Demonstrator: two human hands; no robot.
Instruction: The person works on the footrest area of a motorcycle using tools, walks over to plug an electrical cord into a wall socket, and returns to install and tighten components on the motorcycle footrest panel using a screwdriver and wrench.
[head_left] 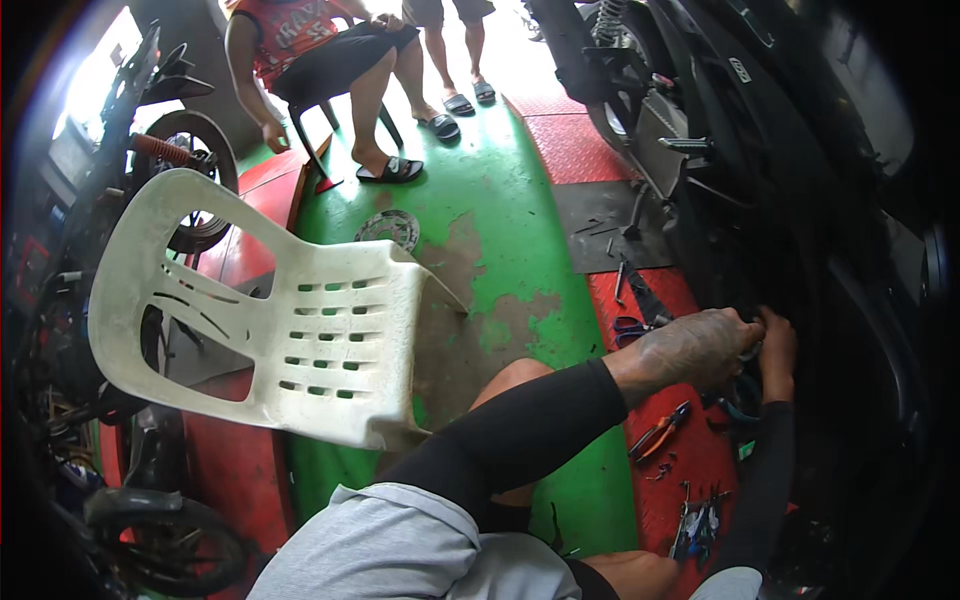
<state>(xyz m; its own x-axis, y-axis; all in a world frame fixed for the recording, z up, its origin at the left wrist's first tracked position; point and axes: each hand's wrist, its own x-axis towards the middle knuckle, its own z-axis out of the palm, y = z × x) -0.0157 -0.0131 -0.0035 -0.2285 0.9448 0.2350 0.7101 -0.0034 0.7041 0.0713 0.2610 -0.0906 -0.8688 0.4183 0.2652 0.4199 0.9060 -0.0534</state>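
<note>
My left hand (712, 348) and my right hand (776, 350) meet at the dark lower body of a black motorbike (840, 250) on the right. Both have curled fingers; whatever they grip is hidden in shadow. Just left of them, purple-handled scissors (628, 330) and a long dark strip (648, 298) lie on the red platform (610, 290). Orange-handled pliers (660, 432) lie below my left wrist, and several small tools (700, 525) are grouped nearer me.
A white plastic chair (345, 290) stands at my left before another motorbike (170, 520). A metal disc (388, 229) lies on the green floor (500, 220). A seated person (300, 60) and a standing person's legs (440, 55) are at the back.
</note>
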